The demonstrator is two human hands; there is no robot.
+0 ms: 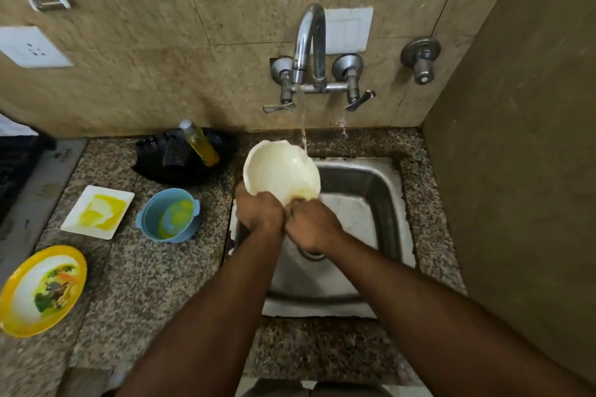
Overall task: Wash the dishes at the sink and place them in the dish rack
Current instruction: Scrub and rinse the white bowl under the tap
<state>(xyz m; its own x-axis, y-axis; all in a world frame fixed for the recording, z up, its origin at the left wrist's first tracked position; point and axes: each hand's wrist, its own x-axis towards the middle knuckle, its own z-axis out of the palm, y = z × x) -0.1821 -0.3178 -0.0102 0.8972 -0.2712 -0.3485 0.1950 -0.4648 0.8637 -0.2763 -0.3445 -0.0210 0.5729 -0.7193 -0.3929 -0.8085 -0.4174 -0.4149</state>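
Two hands on one dish: I see the steel sink point(371, 190) with tap water running, and above its left rim the cream bowl point(280, 167), tilted, mouth toward me. My left hand point(258, 211) grips its lower edge; my right hand point(311, 226) curls against the same edge, apparently rubbing. I judge it light, rigid, wet and slippery, rim looks chipped, so hold the wall, not the rim.

Glossy cream bowl point(280, 171), brushed steel sink point(364, 184), speckled granite counter point(154, 267)
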